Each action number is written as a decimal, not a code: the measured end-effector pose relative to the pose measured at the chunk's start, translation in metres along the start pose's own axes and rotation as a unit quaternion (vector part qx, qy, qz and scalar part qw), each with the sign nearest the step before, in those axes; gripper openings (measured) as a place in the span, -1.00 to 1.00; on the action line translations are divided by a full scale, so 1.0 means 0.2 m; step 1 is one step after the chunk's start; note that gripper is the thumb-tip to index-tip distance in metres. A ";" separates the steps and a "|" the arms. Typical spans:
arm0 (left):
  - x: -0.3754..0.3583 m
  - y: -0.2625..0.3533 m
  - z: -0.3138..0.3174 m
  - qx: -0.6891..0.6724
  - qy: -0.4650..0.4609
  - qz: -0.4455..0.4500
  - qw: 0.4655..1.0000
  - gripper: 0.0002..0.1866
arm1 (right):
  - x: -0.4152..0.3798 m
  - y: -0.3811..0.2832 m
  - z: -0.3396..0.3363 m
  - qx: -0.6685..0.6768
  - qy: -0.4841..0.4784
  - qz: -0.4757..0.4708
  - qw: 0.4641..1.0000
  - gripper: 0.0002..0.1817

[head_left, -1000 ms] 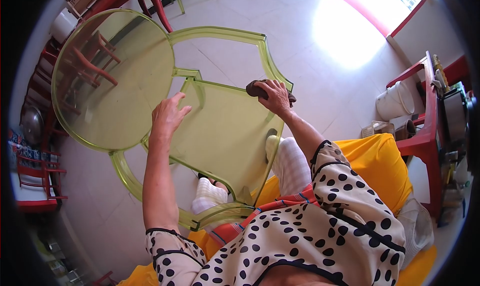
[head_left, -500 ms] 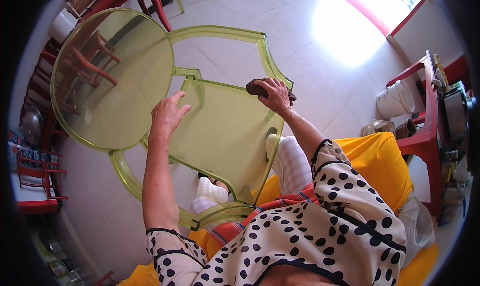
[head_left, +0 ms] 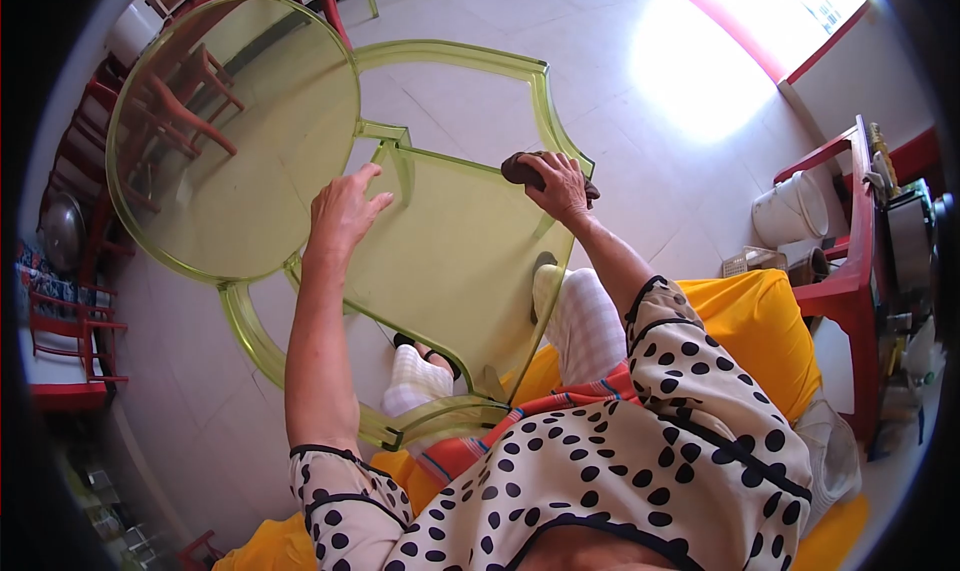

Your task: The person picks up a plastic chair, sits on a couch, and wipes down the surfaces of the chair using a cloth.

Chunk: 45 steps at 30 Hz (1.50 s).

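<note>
A see-through green armchair [head_left: 450,251] with a round back [head_left: 270,161] is in front of me, tilted, its seat facing up toward me. My right hand [head_left: 562,186] is closed over a dark brown cloth [head_left: 519,169], right at the side rim of the seat near the armrest [head_left: 545,101]. Over the seat's other side, close to the round back, hovers my left hand [head_left: 345,209]. Its fingers are spread and hold nothing. The chair's lower armrest [head_left: 440,416] reaches close to my lap, and my legs show beneath the chair.
Yellow fabric [head_left: 750,311] lies beside me on the right. Beyond it are a white bucket [head_left: 790,208], a small basket [head_left: 752,259] and a red table frame [head_left: 850,271]. Red wooden chairs [head_left: 75,331] line the left side, on a pale tiled floor [head_left: 640,191].
The chair's round back has shifted slightly up and right in view. My right hand with the cloth has moved a little right, and my left hand slightly right too.
</note>
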<state>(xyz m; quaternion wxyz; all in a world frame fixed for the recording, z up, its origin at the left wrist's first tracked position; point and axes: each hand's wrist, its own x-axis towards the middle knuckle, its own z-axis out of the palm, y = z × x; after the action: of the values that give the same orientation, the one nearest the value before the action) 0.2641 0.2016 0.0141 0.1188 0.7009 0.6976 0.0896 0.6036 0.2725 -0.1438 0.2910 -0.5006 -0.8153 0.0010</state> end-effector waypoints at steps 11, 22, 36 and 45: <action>0.00 0.00 -0.02 0.000 -0.001 0.002 1.000 -0.52 | 0.00 0.00 0.01 -0.010 0.004 -0.003 1.000 -0.43; 0.01 -0.03 0.03 -0.003 0.025 0.020 0.999 -0.53 | -0.01 0.01 0.02 -0.007 0.008 -0.006 1.000 -0.42; 0.01 -0.01 -0.01 0.001 -0.010 -0.009 1.000 -0.50 | -0.01 -0.03 -0.04 0.004 0.000 0.001 1.000 -0.42; 0.02 -0.02 -0.02 -0.013 0.005 -0.004 1.000 -0.48 | -0.08 -0.18 -0.01 -0.026 0.047 0.100 0.994 -0.46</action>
<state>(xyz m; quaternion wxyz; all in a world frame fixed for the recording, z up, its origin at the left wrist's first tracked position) 0.2592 0.2048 0.0168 0.1247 0.6961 0.6996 0.1023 0.5811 0.2418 -0.1389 0.3147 -0.5862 -0.7464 -0.0144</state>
